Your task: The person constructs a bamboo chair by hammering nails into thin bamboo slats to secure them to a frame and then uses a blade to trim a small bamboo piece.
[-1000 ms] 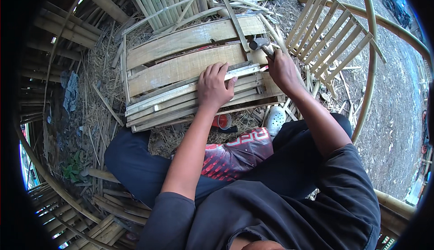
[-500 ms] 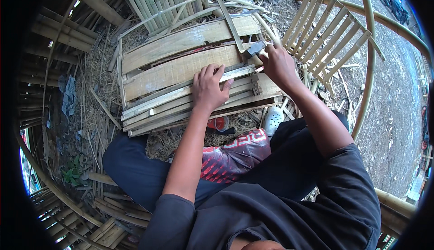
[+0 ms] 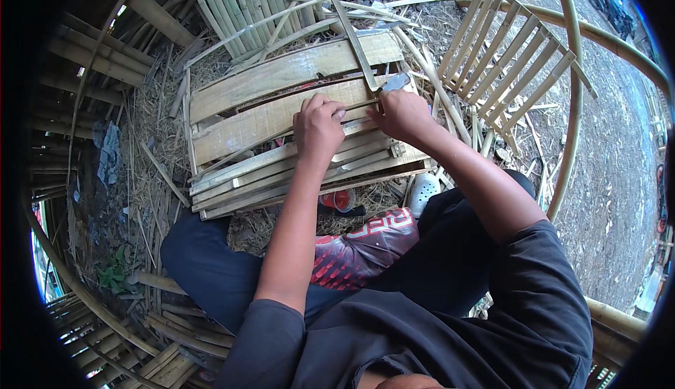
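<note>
My left hand (image 3: 318, 125) is closed on a thin wooden strip (image 3: 261, 142), slightly tilted above the plank bench. My right hand (image 3: 406, 115) is wrapped around a hammer, its metal head (image 3: 398, 82) showing beyond the fingers and its handle mostly hidden. That hand's fingertips are close to the strip's right end; whether they touch it I cannot tell. Several narrow slats (image 3: 281, 171) lie side by side along the near edge of the low bench of wide planks (image 3: 267, 118). A longer stick (image 3: 354, 41) rests across the far planks, its near end beside the hammer head.
A slatted bamboo frame (image 3: 510, 55) stands at the right, and a bamboo panel (image 3: 256, 9) lies beyond the bench. A curved bamboo pole (image 3: 573, 94) rises at the right. Below the bench are a red cup (image 3: 339, 200) and a white clog (image 3: 425, 192). Straw and bamboo scraps cover the ground.
My left hand has gone from resting on the slats to gripping a strip, now raised off them. My right hand has come left and nearer, bringing the hammer with it.
</note>
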`<action>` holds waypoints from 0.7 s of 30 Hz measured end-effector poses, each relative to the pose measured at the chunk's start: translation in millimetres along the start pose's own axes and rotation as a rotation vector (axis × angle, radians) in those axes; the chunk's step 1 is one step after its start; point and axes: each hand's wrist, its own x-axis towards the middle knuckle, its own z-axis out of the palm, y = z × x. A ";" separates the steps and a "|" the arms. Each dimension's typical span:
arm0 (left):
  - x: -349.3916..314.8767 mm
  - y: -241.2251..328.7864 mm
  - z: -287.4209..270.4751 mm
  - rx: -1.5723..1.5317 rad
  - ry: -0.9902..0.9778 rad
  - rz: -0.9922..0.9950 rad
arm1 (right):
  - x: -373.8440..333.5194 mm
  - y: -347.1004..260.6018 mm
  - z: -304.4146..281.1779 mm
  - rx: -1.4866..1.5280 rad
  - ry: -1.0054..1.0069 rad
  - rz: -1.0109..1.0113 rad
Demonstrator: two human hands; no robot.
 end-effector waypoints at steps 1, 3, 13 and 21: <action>2.1 -0.2 -3.6 -0.014 0.038 0.014 | -1.4 -6.0 -7.8 0.019 0.023 0.065; 4.2 0.5 -10.1 -0.024 0.078 0.026 | 0.6 -7.8 -9.6 0.040 0.046 0.125; 25.1 47.4 -70.4 -0.025 -0.048 0.125 | -3.3 -20.4 -22.4 0.436 0.587 -0.218; 36.1 40.5 -66.1 -0.042 -0.012 0.209 | -3.6 -29.6 -35.2 0.383 0.556 -0.252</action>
